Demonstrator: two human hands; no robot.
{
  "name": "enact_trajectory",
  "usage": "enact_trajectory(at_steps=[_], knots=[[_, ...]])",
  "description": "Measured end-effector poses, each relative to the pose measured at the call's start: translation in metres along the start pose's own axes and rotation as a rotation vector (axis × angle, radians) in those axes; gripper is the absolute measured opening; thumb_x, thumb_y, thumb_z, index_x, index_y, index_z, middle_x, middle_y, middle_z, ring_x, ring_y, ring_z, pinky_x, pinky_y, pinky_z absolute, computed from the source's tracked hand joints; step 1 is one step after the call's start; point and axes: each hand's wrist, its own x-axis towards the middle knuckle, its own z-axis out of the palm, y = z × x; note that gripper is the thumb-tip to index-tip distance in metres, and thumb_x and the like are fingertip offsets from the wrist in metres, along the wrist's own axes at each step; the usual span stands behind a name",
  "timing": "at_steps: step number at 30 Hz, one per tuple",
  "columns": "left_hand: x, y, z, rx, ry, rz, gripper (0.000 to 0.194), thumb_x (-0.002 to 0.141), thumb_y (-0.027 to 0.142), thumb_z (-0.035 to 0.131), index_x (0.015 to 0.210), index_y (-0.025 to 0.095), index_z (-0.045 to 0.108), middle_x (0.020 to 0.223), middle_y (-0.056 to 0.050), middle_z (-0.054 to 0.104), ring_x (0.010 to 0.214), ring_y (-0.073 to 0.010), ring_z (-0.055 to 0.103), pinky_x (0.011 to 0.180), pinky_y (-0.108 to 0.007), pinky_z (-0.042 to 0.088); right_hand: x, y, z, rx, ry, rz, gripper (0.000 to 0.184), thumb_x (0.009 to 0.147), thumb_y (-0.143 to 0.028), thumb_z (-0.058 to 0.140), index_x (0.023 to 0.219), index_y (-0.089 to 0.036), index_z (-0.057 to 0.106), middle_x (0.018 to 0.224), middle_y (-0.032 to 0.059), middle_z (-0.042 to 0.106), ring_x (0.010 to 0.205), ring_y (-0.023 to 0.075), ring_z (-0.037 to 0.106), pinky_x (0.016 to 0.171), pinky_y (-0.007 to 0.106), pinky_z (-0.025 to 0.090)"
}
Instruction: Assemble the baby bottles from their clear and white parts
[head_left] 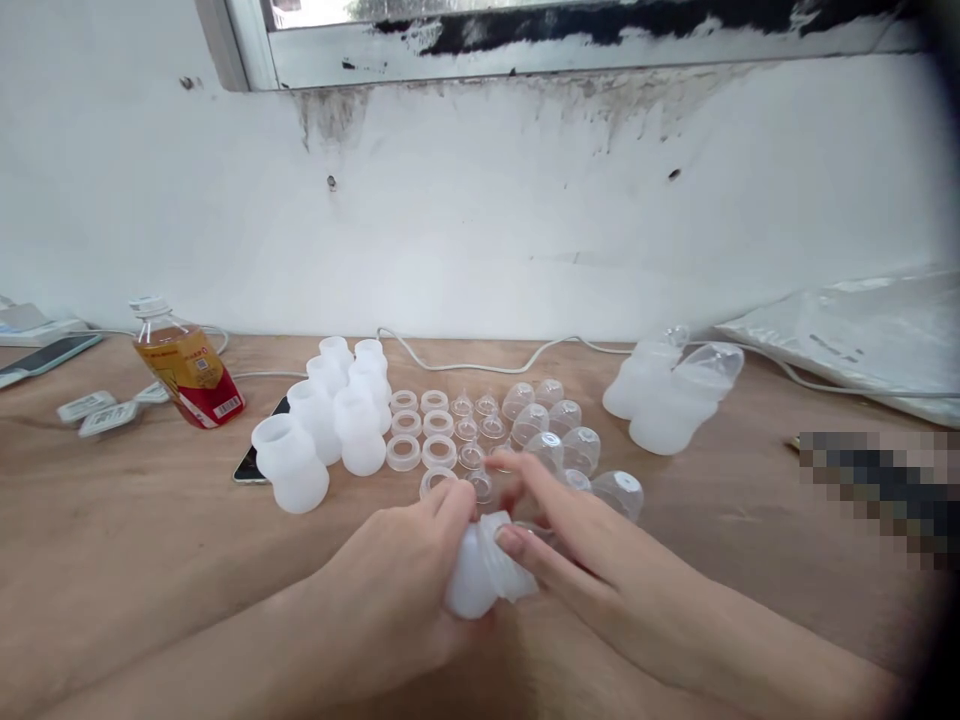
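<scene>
My left hand [405, 570] is wrapped around a small white silicone bottle [480, 572], held just above the wooden table [135, 540]. My right hand [559, 530] pinches the bottle's neck, thumb and fingers closed on its rim. Behind the hands lie rows of parts: several white bottle bodies [322, 420] at the left, clear rings [420, 430], small teats [472, 425] and clear domed caps [559, 430] toward the right. Two assembled bottles [667, 395] lie on their sides further right.
A drink bottle [184, 365] with a red and yellow label stands at the left, with a phone [251, 465] beside the bodies and another phone [45, 355] at the far left. A white cable [487, 362] runs along the wall. A plastic bag [862, 330] lies at right.
</scene>
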Motion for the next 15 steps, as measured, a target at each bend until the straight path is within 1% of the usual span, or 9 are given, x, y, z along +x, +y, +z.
enact_trajectory(at_steps=[2, 3, 4, 6, 7, 9, 12, 13, 15], knots=[[-0.001, 0.004, -0.002, 0.11, 0.008, 0.008, 0.019, 0.073, 0.024, 0.048, 0.089, 0.019, 0.04, 0.086, -0.004, 0.052, 0.066, -0.0191, 0.054, 0.052, -0.028, 0.038, 0.001, 0.003, 0.0, 0.079, -0.198, 0.11, 0.033, 0.089, -0.041, 0.032, 0.11, -0.018, 0.042, 0.069, -0.0003, 0.06, 0.046, 0.0089, 0.055, 0.047, 0.02, 0.044], [-0.003, 0.005, -0.005, 0.112, -0.009, -0.009, 0.019, 0.072, 0.025, 0.049, 0.088, 0.019, 0.041, 0.085, -0.003, 0.053, 0.066, -0.0187, 0.054, 0.052, -0.028, 0.038, 0.001, 0.005, -0.001, 0.057, -0.22, 0.09, 0.031, 0.088, -0.039, 0.037, 0.11, -0.019, 0.044, 0.068, -0.0011, 0.06, 0.046, 0.0085, 0.054, 0.045, 0.019, 0.042], [-0.005, 0.005, -0.01, 0.075, -0.035, -0.038, 0.02, 0.071, 0.026, 0.051, 0.087, 0.019, 0.042, 0.084, -0.002, 0.053, 0.067, -0.018, 0.054, 0.053, -0.027, 0.04, 0.0, 0.007, -0.003, -0.011, -0.171, 0.031, 0.028, 0.087, -0.035, 0.041, 0.111, -0.02, 0.044, 0.071, -0.0006, 0.06, 0.049, 0.0086, 0.055, 0.046, 0.018, 0.042], [-0.013, 0.002, -0.018, -0.024, -0.072, -0.091, 0.022, 0.068, 0.027, 0.057, 0.084, 0.019, 0.045, 0.087, -0.001, 0.053, 0.073, -0.0166, 0.054, 0.06, -0.026, 0.043, -0.003, 0.011, -0.007, -0.216, 0.009, -0.141, 0.03, 0.085, -0.023, 0.043, 0.115, -0.024, 0.044, 0.085, 0.0019, 0.06, 0.057, 0.009, 0.055, 0.05, 0.019, 0.042], [-0.018, -0.001, -0.022, -0.035, -0.05, -0.097, 0.024, 0.066, 0.029, 0.061, 0.083, 0.019, 0.047, 0.09, -0.001, 0.052, 0.077, -0.0165, 0.054, 0.064, -0.026, 0.044, -0.006, 0.013, -0.008, -0.307, 0.063, -0.217, 0.032, 0.084, -0.021, 0.043, 0.116, -0.025, 0.043, 0.089, 0.0028, 0.059, 0.057, 0.0091, 0.055, 0.05, 0.02, 0.042], [-0.028, -0.011, -0.025, 0.043, 0.087, -0.063, 0.029, 0.065, 0.034, 0.064, 0.086, 0.02, 0.05, 0.099, -0.002, 0.048, 0.086, -0.0181, 0.052, 0.073, -0.028, 0.043, -0.01, 0.018, -0.008, -0.427, 0.07, -0.314, 0.033, 0.082, -0.024, 0.048, 0.116, -0.025, 0.045, 0.09, 0.0026, 0.06, 0.054, 0.0098, 0.054, 0.049, 0.022, 0.041], [-0.042, -0.028, -0.025, 0.298, 0.44, -0.066, 0.032, 0.072, 0.036, 0.059, 0.098, 0.021, 0.048, 0.098, -0.005, 0.048, 0.089, -0.0214, 0.051, 0.074, -0.032, 0.041, -0.014, 0.025, -0.002, -0.536, 0.023, -0.377, 0.037, 0.074, -0.033, 0.059, 0.109, -0.022, 0.051, 0.076, -0.0001, 0.064, 0.054, 0.0134, 0.058, 0.049, 0.024, 0.04], [-0.045, -0.032, -0.026, 0.397, 0.519, -0.074, 0.032, 0.074, 0.036, 0.058, 0.1, 0.022, 0.046, 0.098, -0.005, 0.05, 0.089, -0.0229, 0.051, 0.074, -0.034, 0.039, -0.014, 0.027, 0.0, -0.561, 0.025, -0.399, 0.039, 0.074, -0.032, 0.06, 0.109, -0.021, 0.05, 0.074, -0.0008, 0.065, 0.054, 0.0138, 0.058, 0.049, 0.024, 0.039], [-0.048, -0.037, -0.028, 0.576, 0.583, -0.096, 0.031, 0.074, 0.034, 0.057, 0.1, 0.023, 0.045, 0.098, -0.005, 0.055, 0.092, -0.0264, 0.052, 0.076, -0.038, 0.035, -0.014, 0.03, 0.002, -0.598, 0.046, -0.42, 0.044, 0.073, -0.028, 0.059, 0.113, -0.017, 0.045, 0.073, -0.0014, 0.065, 0.051, 0.0136, 0.057, 0.047, 0.025, 0.037]])
